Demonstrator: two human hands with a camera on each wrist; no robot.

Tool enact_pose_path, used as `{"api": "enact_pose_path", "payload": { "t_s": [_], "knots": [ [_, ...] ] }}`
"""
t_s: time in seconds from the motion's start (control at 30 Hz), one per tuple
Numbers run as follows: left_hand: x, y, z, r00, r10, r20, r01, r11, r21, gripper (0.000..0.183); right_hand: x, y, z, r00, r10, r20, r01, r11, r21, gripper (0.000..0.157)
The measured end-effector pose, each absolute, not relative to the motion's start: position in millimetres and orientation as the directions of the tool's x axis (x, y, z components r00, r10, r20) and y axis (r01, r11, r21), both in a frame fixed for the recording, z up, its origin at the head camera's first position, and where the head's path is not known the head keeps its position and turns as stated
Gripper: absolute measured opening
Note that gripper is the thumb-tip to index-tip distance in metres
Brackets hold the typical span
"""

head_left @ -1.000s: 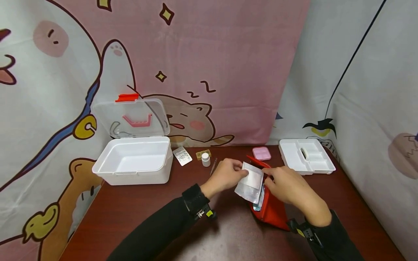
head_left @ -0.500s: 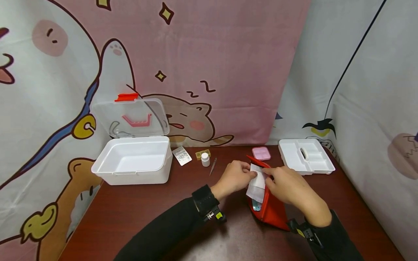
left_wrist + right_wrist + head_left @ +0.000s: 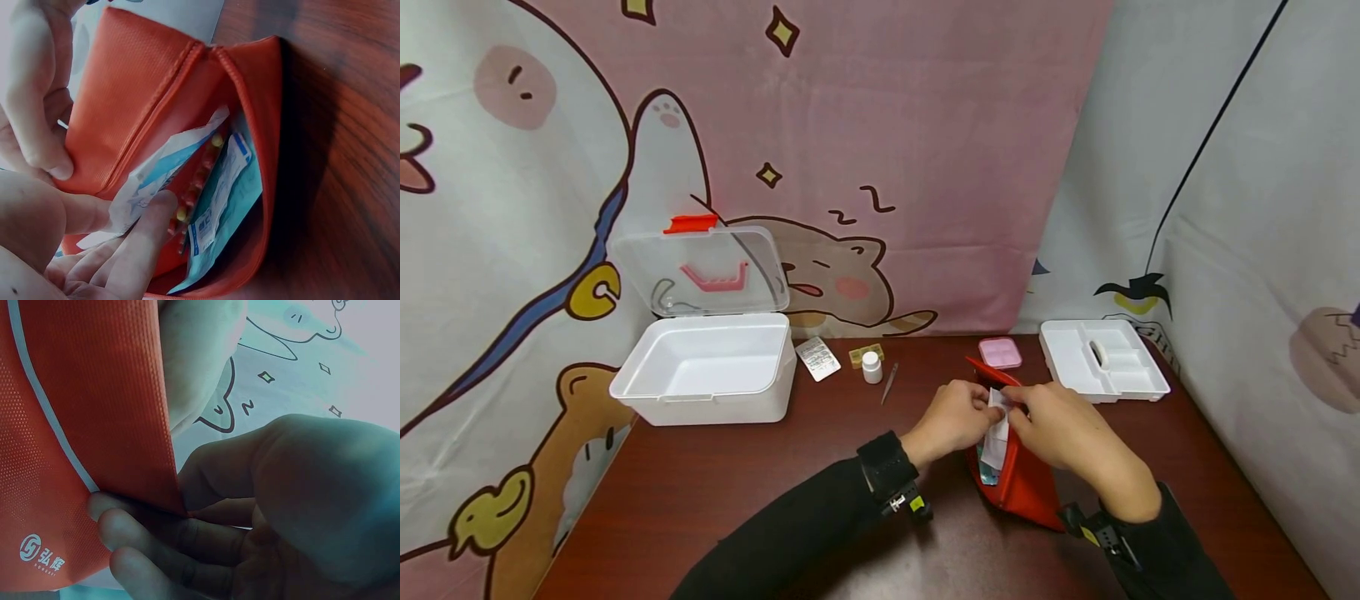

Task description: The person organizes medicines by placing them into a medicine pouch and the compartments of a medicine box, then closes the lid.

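Note:
A red zip pouch stands on the table with its mouth open. My right hand grips its edge between thumb and fingers; the right wrist view shows the fingers along its outer face. My left hand pinches a flat white packet with blue print, which is partway inside the pouch. Beside this packet in the left wrist view lie a strip of red and yellow capsules, a small white-and-blue sachet and a teal packet.
At the left is a white box with its clear lid raised. A blister card, a yellowish pack, a white bottle and tweezers lie behind the hands. A pink case and a white divided tray sit further right.
My left hand has moved right and slightly nearer, carrying the white packet from in front of the pouch into its mouth. The right hand has stayed on the pouch edge.

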State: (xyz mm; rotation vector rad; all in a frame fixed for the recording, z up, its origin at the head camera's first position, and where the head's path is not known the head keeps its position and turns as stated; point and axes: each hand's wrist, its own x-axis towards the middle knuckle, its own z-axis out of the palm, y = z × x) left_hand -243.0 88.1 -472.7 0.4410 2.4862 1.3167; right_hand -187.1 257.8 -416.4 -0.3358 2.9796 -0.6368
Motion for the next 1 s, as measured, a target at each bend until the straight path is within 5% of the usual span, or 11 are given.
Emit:
{"api": "enact_pose_path", "payload": {
  "t_s": [0.5,1.0],
  "knots": [
    [-240,97,-481,-0.904,0.411,-0.119,0.175,0.610,0.773,0.010,-188,258,-415,-0.972,-0.231,-0.044,-0.193,0.890,-0.413,0.042],
    [-239,86,-474,-0.897,0.408,-0.170,0.185,0.696,0.694,0.033,-189,257,-416,-0.972,-0.229,-0.052,-0.188,0.891,-0.414,0.043]
  ]
}}
